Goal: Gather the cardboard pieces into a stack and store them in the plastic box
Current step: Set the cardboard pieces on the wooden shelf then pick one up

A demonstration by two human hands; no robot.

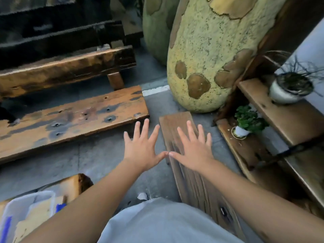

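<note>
Both arms reach forward from the bottom of the view, palms down, hands held out flat in the air. The left hand (142, 146) has its fingers (145, 128) spread wide and released, grasping nothing; it hovers over the grey concrete floor (98, 155). The right hand (193, 149) is likewise splayed and empty, held above a narrow wooden bench (175, 120) that runs from the centre down toward 5 o'clock. The two thumb tips meet, or all but meet, at the middle of the view.

The plastic box (19, 207) sits at 8 o'clock, in the bottom left corner, translucent with blue catches. Tan cardboard pieces (39, 213) lie inside it, apparently flat; how many there are cannot be told. Just beyond the box, toward the centre, is the end of a wooden block (77, 183).

At 9 o'clock a long, weathered wooden plank (70, 116) with dark knots lies low over the floor, and behind it toward 10 o'clock stands a heavier dark beam (66, 69). At 12 to 1 o'clock a large yellow-green egg-shaped sculpture (210, 58) with brown patches stands on the floor. At 3 o'clock wooden stepped shelves (280, 111) carry a white pot with a thin dark plant (289, 88) and, lower down, a small green potted plant (247, 121). The person's pale grey clothing (163, 223) fills 6 o'clock
</note>
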